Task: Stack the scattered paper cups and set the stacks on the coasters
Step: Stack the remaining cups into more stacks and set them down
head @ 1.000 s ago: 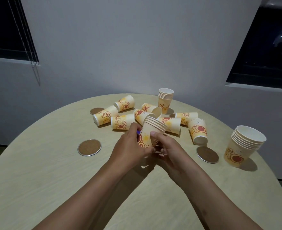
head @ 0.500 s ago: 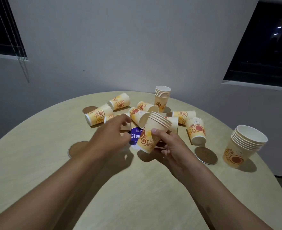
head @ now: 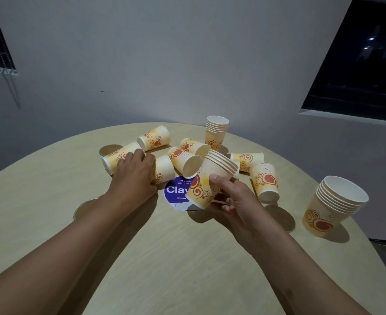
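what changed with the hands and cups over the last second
The left hand let go of the held stack, reached forward and left, and now grips a loose cup lying on the table. The right hand alone holds the stack, tilted. The other two stacks and the remaining scattered cups stayed put.

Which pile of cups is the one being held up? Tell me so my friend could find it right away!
Start at the round table and find the purple sticker in its middle. Just right of the sticker, the right hand grips a tilted stack of cups. The other two stacks stand on the table untouched; this is the only one in a hand, leaning with its open end up and to the right.
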`<state>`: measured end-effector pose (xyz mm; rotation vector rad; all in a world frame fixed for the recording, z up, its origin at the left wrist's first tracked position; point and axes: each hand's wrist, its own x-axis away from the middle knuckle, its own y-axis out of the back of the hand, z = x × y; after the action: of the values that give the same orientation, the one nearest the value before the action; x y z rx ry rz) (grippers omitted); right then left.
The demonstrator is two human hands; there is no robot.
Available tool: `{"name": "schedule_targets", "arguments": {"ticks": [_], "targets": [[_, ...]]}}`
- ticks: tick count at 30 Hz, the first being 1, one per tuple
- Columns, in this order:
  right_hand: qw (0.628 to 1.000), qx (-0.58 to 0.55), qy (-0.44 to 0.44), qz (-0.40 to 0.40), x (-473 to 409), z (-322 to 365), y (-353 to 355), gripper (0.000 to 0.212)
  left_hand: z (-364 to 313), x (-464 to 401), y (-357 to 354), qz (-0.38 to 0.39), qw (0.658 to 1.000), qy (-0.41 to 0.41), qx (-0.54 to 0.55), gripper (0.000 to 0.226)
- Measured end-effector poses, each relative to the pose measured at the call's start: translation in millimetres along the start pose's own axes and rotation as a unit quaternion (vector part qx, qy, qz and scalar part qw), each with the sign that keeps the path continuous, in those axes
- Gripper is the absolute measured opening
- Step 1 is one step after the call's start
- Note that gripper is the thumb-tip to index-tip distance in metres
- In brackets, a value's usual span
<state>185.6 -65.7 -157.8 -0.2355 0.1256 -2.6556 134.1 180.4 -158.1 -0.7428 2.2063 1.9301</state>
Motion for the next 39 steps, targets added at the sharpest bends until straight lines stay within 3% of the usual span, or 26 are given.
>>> {"name": "schedule_targets", "arguments": {"ticks": [7,12,17,22,30,36,39], "targets": [[0.988,-0.085,0.07,-0.111,-7,23,-3,0.039,-28,30,25,0.003,0.993,-0.043,0.109,0.071],[0.994,-0.035,0.075,-0.066,2,30,-17,0.041,-58,44,34,-0.001,0.983,-0.08,0.165,0.072],[0.999,0.034,0.02,0.021,21,24,-23,0.076,-69,54,39,-0.032,0.969,-0.069,0.237,0.068],[0.995,0.074,0.04,0.059,32,20,-25,0.059,-73,62,40,-0.037,0.959,-0.058,0.274,0.068],[0.995,0.062,0.047,0.056,32,12,-28,0.068,-65,67,43,-0.023,0.962,-0.058,0.267,0.071],[0.996,0.073,0.039,0.046,30,8,-20,0.059,-24,51,47,0.06,0.991,-0.039,0.113,0.093],[0.997,0.062,0.032,0.026,29,6,-17,0.052,-17,46,46,0.124,0.985,-0.047,0.106,0.099]]}}
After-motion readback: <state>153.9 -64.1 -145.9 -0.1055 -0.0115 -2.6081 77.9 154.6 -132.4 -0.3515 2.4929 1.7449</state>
